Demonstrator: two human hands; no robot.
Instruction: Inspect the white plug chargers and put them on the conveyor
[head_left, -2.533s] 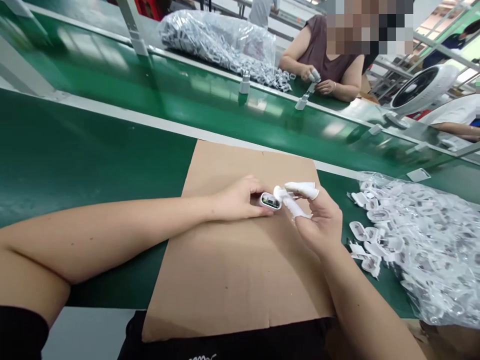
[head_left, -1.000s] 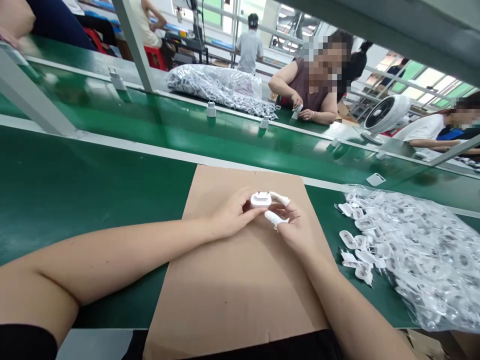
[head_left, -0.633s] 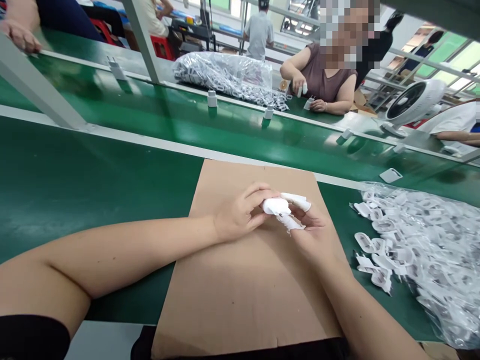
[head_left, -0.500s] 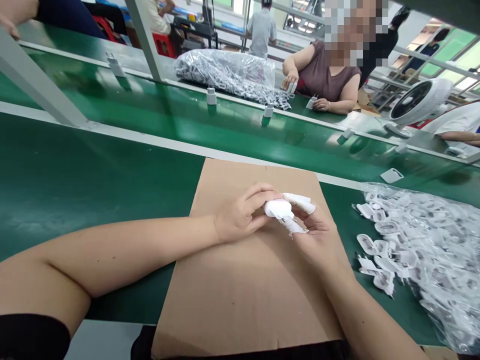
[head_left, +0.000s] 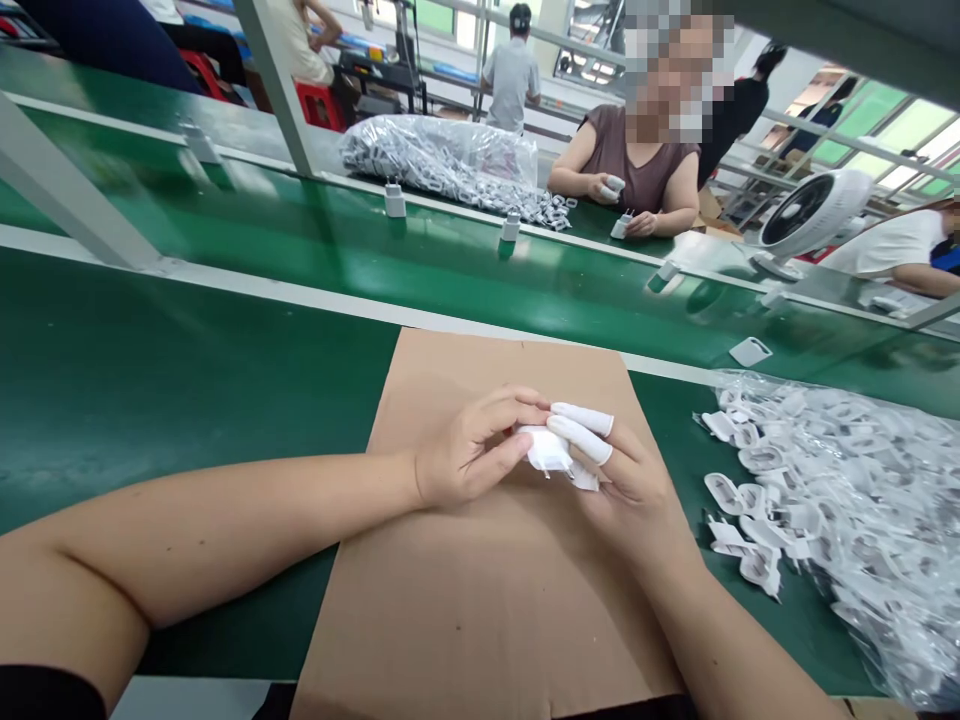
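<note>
I see a white fan (head_left: 816,212) upper right, red stool (head_left: 318,108) upper left, person in grey shirt (head_left: 513,78) top centre.

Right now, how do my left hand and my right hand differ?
Your left hand has bare fingers, while your right hand wears white finger covers. The left hand grips the white plug from its left side; the right hand is at its right side, nearer the clear bag of white parts. What they share: both hands are on the same plug, over the brown cardboard.
</note>
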